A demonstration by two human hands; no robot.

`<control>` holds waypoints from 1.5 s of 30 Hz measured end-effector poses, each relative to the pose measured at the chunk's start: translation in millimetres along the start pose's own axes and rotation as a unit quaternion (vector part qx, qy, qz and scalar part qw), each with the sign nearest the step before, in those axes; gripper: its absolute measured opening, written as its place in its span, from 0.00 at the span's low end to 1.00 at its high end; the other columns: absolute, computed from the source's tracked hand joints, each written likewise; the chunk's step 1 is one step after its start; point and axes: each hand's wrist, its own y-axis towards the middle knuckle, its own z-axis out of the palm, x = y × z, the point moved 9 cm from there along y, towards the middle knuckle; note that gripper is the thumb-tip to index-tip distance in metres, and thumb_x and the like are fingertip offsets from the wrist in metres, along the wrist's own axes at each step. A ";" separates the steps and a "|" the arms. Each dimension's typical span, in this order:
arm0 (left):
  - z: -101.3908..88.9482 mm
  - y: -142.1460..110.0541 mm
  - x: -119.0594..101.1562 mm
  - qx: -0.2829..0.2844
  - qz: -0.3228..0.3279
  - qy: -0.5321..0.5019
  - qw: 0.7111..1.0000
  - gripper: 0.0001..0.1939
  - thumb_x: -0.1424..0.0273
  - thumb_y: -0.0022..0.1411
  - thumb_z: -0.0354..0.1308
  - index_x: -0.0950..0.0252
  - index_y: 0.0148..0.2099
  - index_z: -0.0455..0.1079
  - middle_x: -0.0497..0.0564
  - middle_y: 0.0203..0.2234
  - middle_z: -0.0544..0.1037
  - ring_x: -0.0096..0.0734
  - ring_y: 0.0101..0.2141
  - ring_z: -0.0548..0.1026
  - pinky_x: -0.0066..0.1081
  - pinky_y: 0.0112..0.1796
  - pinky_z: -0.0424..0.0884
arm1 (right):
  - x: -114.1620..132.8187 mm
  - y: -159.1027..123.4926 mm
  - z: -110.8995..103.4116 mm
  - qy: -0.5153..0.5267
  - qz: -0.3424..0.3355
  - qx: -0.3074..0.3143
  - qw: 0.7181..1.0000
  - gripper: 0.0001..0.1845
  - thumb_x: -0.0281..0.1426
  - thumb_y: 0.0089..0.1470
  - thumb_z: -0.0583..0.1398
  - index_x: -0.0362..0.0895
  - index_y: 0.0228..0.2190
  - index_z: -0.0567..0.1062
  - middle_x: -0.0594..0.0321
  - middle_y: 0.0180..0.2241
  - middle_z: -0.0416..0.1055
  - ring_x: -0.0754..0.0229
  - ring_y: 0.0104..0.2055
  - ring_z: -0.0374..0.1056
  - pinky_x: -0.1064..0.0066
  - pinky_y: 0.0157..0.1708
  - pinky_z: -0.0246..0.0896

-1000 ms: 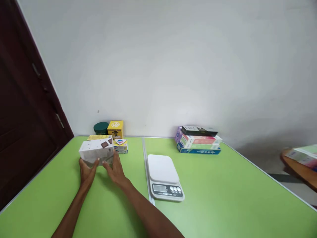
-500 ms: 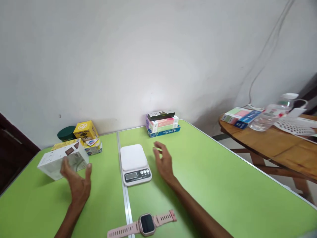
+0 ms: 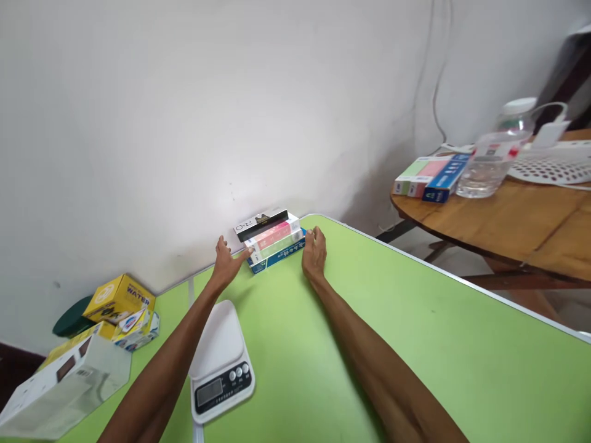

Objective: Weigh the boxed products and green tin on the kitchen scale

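A stack of slim cartons stands against the wall, a black-and-white box point(image 3: 261, 223) on top, a pink box point(image 3: 277, 234) and a green box point(image 3: 279, 243) below, and a blue box point(image 3: 281, 253) at the bottom. At its left end is my left hand point(image 3: 225, 263), fingers spread and thumb tip close to the pink and green boxes. My right hand point(image 3: 314, 253) rests beside the right end of the blue box, fingers loosely bent; whether it touches is unclear. Under my left forearm lies a white digital kitchen scale point(image 3: 221, 344), partly covered, with nothing on its visible plate.
At left are a large white box point(image 3: 69, 384), a yellow cube box point(image 3: 119, 296), a small yellow carton point(image 3: 137, 329) and a dark green lid point(image 3: 72, 318). A wooden side table point(image 3: 508, 227) at right carries cartons point(image 3: 434, 175) and a water bottle point(image 3: 496, 151).
My left hand has left the white box and crossed over the scale to the carton stack. My right hand moved forward to the stack's right end. The view turned right; the watch left sight.
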 end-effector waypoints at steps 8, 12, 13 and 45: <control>26.5 31.4 -11.3 0.014 0.095 0.014 0.995 0.55 0.54 0.50 0.75 0.63 0.71 0.50 0.67 0.68 0.59 0.56 0.68 0.58 0.53 0.66 0.55 | -1.8 38.5 17.9 -0.005 -0.020 0.117 0.993 0.39 0.63 0.60 0.47 0.45 0.41 0.80 0.52 0.46 0.79 0.47 0.49 0.71 0.55 0.55 0.62; 31.1 35.0 -12.0 0.018 0.078 -0.016 0.997 0.38 0.51 0.59 0.66 0.64 0.64 0.61 0.65 0.62 0.68 0.50 0.60 0.69 0.50 0.60 0.65 | 7.1 31.0 17.2 -0.010 -0.051 0.139 0.989 0.36 0.63 0.60 0.48 0.47 0.35 0.78 0.55 0.44 0.77 0.49 0.48 0.69 0.58 0.55 0.61; 32.0 35.5 -11.0 0.023 0.070 -0.028 0.997 0.36 0.50 0.60 0.66 0.64 0.63 0.62 0.65 0.61 0.69 0.49 0.58 0.71 0.48 0.58 0.68 | 9.3 29.1 16.1 -0.014 -0.058 0.142 0.988 0.35 0.63 0.61 0.48 0.47 0.34 0.77 0.56 0.42 0.77 0.50 0.47 0.69 0.59 0.54 0.61; -90.5 -63.5 -15.6 0.019 0.092 0.016 0.995 0.30 0.49 0.61 0.63 0.60 0.59 0.72 0.57 0.56 0.76 0.48 0.58 0.71 0.46 0.60 0.63 | 172.5 -81.6 9.2 -0.071 -0.280 0.257 0.922 0.32 0.44 0.58 0.66 0.48 0.60 0.72 0.52 0.59 0.73 0.44 0.60 0.67 0.47 0.59 0.63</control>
